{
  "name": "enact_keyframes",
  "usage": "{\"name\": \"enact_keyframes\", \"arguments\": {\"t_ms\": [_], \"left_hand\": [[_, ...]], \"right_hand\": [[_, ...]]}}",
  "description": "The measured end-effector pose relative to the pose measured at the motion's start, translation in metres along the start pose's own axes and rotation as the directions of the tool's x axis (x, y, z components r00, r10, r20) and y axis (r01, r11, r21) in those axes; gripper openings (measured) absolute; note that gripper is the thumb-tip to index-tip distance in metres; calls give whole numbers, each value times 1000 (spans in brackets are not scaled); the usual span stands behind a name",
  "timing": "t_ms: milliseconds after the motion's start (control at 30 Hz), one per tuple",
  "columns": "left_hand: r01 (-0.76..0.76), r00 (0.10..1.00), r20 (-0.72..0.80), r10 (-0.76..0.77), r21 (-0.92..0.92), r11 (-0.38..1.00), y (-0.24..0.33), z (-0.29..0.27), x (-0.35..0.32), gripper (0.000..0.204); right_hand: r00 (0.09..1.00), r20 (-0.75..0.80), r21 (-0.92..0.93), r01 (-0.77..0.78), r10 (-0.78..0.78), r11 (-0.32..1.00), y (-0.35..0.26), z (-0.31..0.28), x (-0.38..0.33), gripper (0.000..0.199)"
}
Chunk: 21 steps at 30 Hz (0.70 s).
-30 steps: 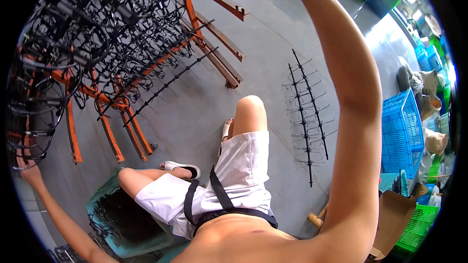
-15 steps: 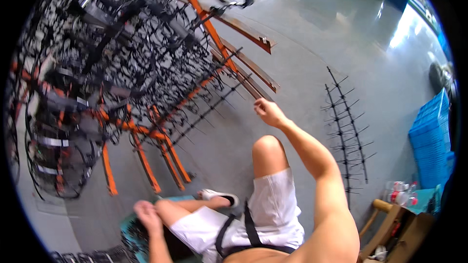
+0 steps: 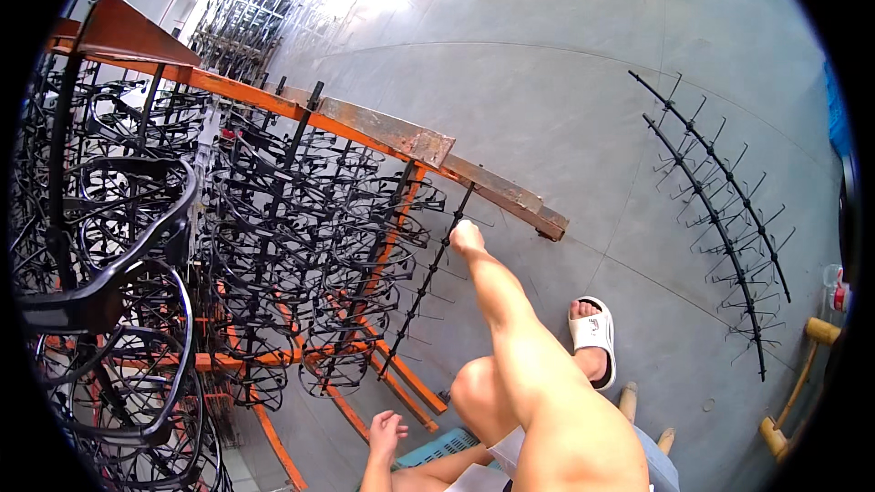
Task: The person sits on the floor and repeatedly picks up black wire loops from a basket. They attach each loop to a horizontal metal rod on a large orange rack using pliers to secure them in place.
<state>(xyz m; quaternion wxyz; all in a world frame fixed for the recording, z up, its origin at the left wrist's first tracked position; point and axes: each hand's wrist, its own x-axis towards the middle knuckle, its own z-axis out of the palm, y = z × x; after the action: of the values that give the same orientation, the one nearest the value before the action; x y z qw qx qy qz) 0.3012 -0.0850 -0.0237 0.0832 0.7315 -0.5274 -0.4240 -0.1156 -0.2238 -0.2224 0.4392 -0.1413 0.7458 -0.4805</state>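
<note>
A black rod with thin side hooks (image 3: pixel 421 290) stands slanted at the right end of an orange rack, its hooks bare. My right hand (image 3: pixel 467 236) is closed around its upper part, just below the rack's top beam. Beside that rod, similar rods on the rack carry many black eyeglass-like frames (image 3: pixel 260 228). Low in the view, my left hand (image 3: pixel 387 433) is raised with its fingers apart and slightly bent. It holds nothing I can see and is nearest to a teal crate (image 3: pixel 437 448), which my leg partly hides.
The orange rack (image 3: pixel 246 91) fills the left side, with rusty metal arms (image 3: pixel 510 196) jutting toward the right. On the grey floor to the right lie two bare hooked rods (image 3: pixel 706 187). A low wooden stool or frame (image 3: pixel 797 383) stands at the right edge.
My head view has turned, so more of the rack shows. My right hand, earlier beside the rack's arms, now grips the hooked rod. My left hand has moved from over the crate toward the rack.
</note>
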Motion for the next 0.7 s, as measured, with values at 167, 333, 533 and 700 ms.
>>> {"name": "enact_keyframes", "arguments": {"t_ms": [167,333,533,700], "left_hand": [[60,997,-44,-58,52,997,13,1,66,28],[148,958,-266,-102,159,976,-32,18,173,18],[105,986,-153,-60,311,945,-95,47,278,56],[382,923,104,-370,-152,912,-82,44,262,46]], "right_hand": [[996,-29,-81,81,-83,993,8,-15,-12,27],[999,-7,-193,-35,34,981,41,-39,-63,27],[994,-26,-139,-113,110,984,100,-64,-101,34],[999,33,-79,-23,25,997,101,-65,-115,35]]}}
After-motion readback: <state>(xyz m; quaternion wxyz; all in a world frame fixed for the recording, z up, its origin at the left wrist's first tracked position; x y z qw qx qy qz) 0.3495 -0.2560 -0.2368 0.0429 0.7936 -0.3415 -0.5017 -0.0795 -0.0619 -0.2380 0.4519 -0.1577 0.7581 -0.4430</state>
